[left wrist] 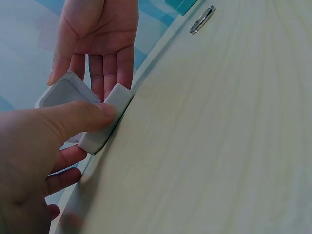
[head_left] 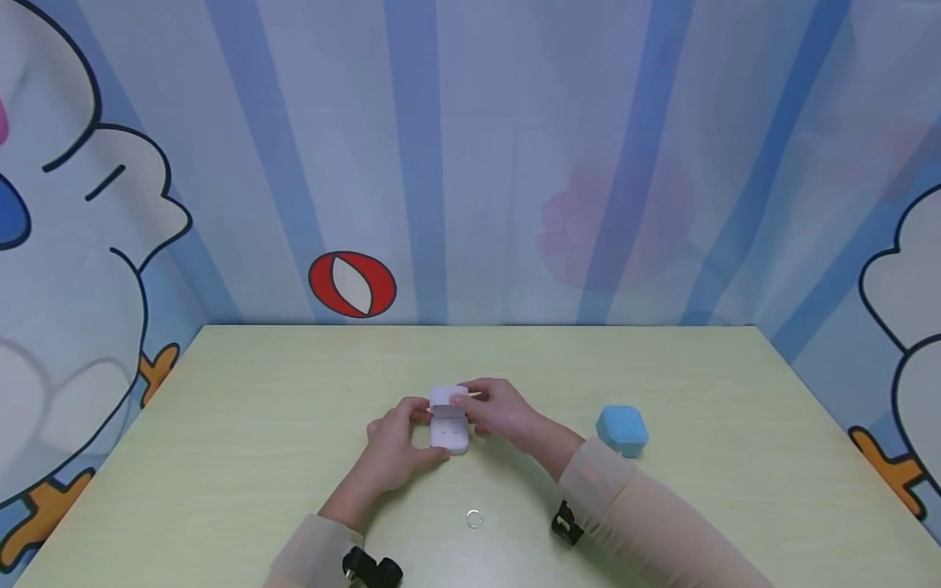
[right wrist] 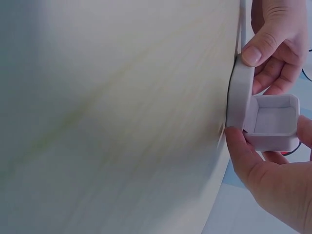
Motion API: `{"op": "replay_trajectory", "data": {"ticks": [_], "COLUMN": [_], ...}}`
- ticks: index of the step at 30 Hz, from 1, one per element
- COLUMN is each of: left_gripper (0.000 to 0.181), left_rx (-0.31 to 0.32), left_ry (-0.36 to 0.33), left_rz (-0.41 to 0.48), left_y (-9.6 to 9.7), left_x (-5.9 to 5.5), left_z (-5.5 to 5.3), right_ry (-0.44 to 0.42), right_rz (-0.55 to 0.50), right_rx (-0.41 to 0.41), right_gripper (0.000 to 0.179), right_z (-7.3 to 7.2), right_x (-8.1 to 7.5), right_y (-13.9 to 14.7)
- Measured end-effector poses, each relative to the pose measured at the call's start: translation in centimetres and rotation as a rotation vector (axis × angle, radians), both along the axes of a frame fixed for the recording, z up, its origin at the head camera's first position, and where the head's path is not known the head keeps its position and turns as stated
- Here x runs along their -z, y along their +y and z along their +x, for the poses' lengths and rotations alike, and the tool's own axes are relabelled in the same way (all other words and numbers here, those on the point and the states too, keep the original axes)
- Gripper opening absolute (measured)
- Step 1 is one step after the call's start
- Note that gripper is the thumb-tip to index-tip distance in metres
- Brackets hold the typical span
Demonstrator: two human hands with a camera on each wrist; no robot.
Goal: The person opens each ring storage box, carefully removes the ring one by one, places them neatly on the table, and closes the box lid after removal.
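A small white ring box (head_left: 449, 435) rests on the table with its lid (head_left: 443, 395) hinged up. The left hand (head_left: 392, 452) grips the base from the left, its thumb pressing the front side in the left wrist view. On the other side, the right hand (head_left: 509, 413) holds the lid between thumb and fingers, another fingertip low against the base. The lid's hollow inside (right wrist: 277, 119) faces the right wrist camera. A thin silver ring (left wrist: 203, 20) lies on the tabletop nearer the person, apart from both hands.
A light blue box (head_left: 622, 430) with rounded corners stands to the right, close by the right forearm. The pale wooden table (head_left: 294, 384) ends at a striped blue backdrop (head_left: 485, 163). Black wrist cameras (head_left: 372, 567) hang under the sleeves.
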State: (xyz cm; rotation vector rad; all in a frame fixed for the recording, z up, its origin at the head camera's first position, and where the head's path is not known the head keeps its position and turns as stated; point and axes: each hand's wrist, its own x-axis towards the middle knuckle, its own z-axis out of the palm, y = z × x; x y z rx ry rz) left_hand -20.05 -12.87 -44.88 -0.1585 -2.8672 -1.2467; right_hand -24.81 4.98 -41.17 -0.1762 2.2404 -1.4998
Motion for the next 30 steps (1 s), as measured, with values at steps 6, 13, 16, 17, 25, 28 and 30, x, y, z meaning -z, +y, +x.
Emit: {"op": "replay_trajectory", "data": {"ticks": [6,13,16,17,25,28,30], "left_gripper": [0.069,0.068,0.068,0.068,0.070,0.070,0.070], "left_rx": [-0.001,0.005,0.005,0.004,-0.002,-0.003,-0.005], "left_ry": [-0.003,0.004,0.006,0.004,-0.004,-0.004,-0.006], "left_rz": [0.004,0.007,0.009,0.009,0.010,0.008,0.005], "left_y": [0.01,-0.02,-0.03,-0.03,0.04,0.04,0.05], "left_x": [0.00,0.11,0.14,0.14,0.00,-0.01,0.02], "left_z": [0.01,-0.06,-0.05,-0.05,0.12,0.13,0.11], "right_ry": [0.027,0.043,0.047,0.048,0.043,0.049,0.050], "right_rz": [0.001,-0.001,-0.001,-0.002,-0.007,-0.013,-0.020], "right_rx": [-0.014,-0.018,-0.020,-0.019,-0.011,-0.017,-0.020], "right_gripper": [0.050,0.049,0.049,0.049,0.049,0.049,0.049], "right_z": [0.07,0.04,0.10,0.14,0.29,0.32,0.32], "right_x": [0.07,0.27,0.23,0.21,0.11,0.11,0.16], "right_y": [0.10,0.12,0.16,0.17,0.12,0.15,0.17]}}
